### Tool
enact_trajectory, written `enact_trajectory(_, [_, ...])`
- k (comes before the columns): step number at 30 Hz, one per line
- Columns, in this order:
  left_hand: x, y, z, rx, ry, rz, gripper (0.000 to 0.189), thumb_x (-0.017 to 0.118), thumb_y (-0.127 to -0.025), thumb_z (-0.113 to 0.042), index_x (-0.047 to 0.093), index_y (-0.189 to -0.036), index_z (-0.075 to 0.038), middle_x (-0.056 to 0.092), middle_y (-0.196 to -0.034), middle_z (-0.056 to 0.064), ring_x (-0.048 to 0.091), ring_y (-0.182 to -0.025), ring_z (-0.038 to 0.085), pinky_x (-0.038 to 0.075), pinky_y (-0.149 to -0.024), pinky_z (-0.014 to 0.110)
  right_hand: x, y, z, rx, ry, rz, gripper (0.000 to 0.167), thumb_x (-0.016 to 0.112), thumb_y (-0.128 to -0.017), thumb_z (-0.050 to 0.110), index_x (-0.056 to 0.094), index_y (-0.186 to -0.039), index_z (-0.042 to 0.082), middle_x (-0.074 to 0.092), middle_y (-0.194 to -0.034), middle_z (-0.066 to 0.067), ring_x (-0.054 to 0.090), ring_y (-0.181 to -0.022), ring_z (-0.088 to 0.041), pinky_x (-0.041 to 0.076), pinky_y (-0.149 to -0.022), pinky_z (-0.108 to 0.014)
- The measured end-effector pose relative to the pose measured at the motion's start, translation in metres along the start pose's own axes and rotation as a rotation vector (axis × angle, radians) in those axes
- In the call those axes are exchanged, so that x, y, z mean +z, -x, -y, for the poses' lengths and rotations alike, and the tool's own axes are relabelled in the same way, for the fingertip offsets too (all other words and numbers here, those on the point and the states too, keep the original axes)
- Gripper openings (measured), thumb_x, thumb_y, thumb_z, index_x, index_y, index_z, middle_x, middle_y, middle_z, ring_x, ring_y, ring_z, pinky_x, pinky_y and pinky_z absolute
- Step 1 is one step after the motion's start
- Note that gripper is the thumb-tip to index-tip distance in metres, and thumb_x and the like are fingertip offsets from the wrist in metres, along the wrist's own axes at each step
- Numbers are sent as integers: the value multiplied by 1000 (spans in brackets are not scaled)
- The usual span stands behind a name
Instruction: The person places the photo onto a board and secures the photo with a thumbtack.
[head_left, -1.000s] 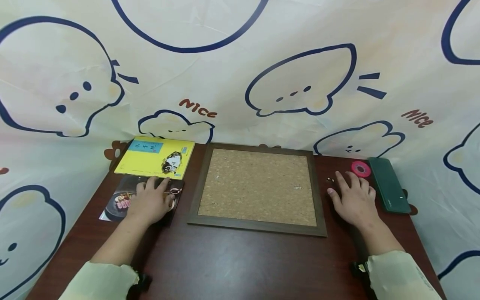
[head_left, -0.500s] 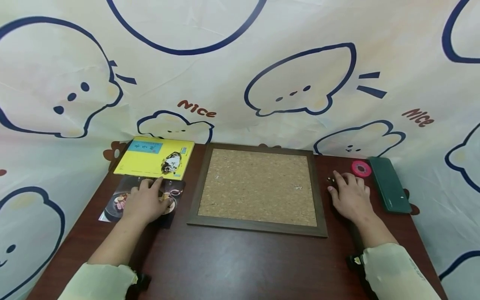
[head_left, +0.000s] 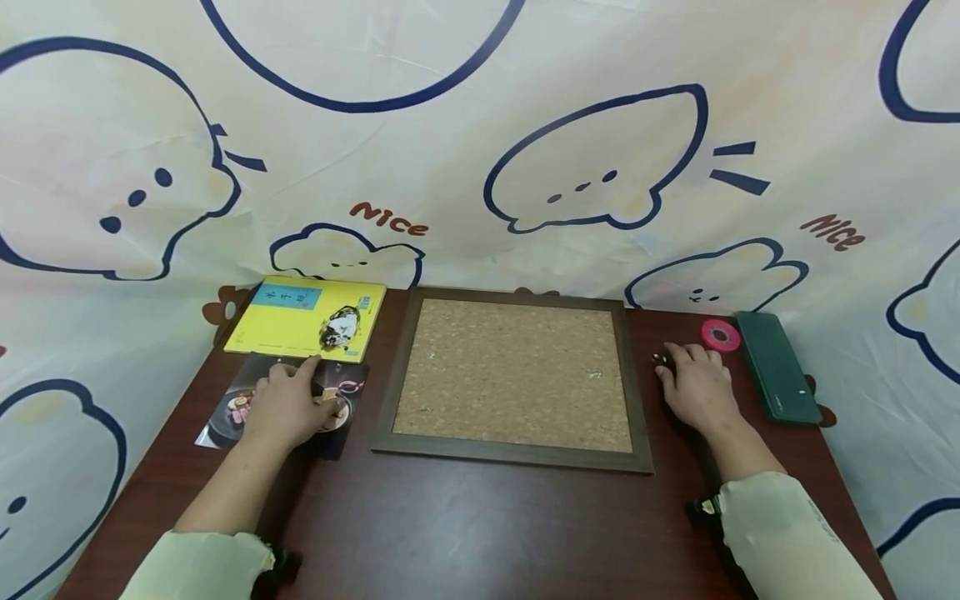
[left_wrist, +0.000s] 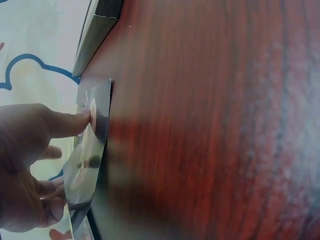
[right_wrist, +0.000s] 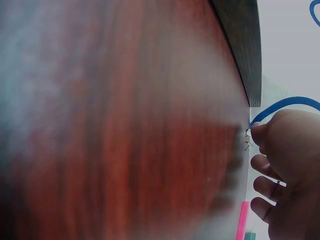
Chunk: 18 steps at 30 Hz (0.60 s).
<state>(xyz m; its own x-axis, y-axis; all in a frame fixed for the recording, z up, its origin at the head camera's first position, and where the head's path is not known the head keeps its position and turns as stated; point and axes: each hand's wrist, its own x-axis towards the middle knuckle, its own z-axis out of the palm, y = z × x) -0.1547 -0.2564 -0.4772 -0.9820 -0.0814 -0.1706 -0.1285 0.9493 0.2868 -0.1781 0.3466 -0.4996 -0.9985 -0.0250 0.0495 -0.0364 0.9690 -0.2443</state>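
Head view shows the dark reddish tabletop (head_left: 480,525) against a cartoon-printed cloth backdrop (head_left: 480,125), and in its middle lies the largest thing on it, a cork board (head_left: 513,375) in a dark wooden frame, flat and untouched. At the far left corner lies a yellow book (head_left: 307,318), and just nearer than it, with its far edge touching or slightly under the book, lies a glossy photo card (head_left: 281,406) printed with dishes of food. On the far right a dark green case (head_left: 776,379) lies lengthwise near the edge, with a pink tape roll (head_left: 721,335) just beside its far end. The left hand (head_left: 288,407) rests palm down on the photo card, fingers spread and nearly straight, forefinger reaching toward the book's near edge; in the left wrist view its thumb (left_wrist: 67,122) presses on the card (left_wrist: 90,160), which looks lifted a little off the wood at that edge, and the fingers do not curl round it. The right hand (head_left: 693,385) lies between the cork board and the green case, fingers loosely bent, its fingertips at a small cluster of pushpins (head_left: 661,359); the right wrist view shows one pin (right_wrist: 247,142) at the tip of the thumb, but whether it is pinched I cannot tell.
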Motion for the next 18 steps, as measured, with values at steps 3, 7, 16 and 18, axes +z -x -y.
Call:
enact_trajectory(3, [0, -1, 0, 6, 0, -5, 79, 79, -89, -35, 46, -152, -1, 42, -129, 41, 42, -112, 57, 45, -86, 66, 0, -3, -1, -1, -10, 0, 46, 57, -106, 21, 52, -143, -6, 51, -135, -33, 43, -116, -51, 38, -94, -69])
enact_trajectory(7, [-1, 0, 1, 32, 1, -26, 65, 79, -89, -26, 56, -143, 1, 51, -128, 38, 45, -111, 56, 42, -91, 66, 1, -7, -1, -10, -30, 13, 41, 56, -106, 18, 56, -137, -9, 56, -130, -33, 47, -114, -50, 40, -99, -66])
enact_trajectory(16, [-3, -1, 5, 90, 42, -50, 56, 75, -87, -10, 59, -139, 5, 56, -131, 35, 47, -118, 57, 39, -99, 70, 0, -13, -1, 1, -40, 44, 34, 55, -106, 14, 62, -129, -10, 59, -123, -32, 51, -118, -51, 39, -105, -64])
enact_trajectory(18, [-4, -2, 7, 99, 51, -46, 56, 74, -88, -8, 59, -140, 5, 56, -132, 35, 47, -122, 58, 38, -102, 71, -1, -14, -1, 7, -45, 52, 32, 55, -106, 13, 63, -127, -9, 60, -122, -31, 52, -117, -50, 41, -104, -64])
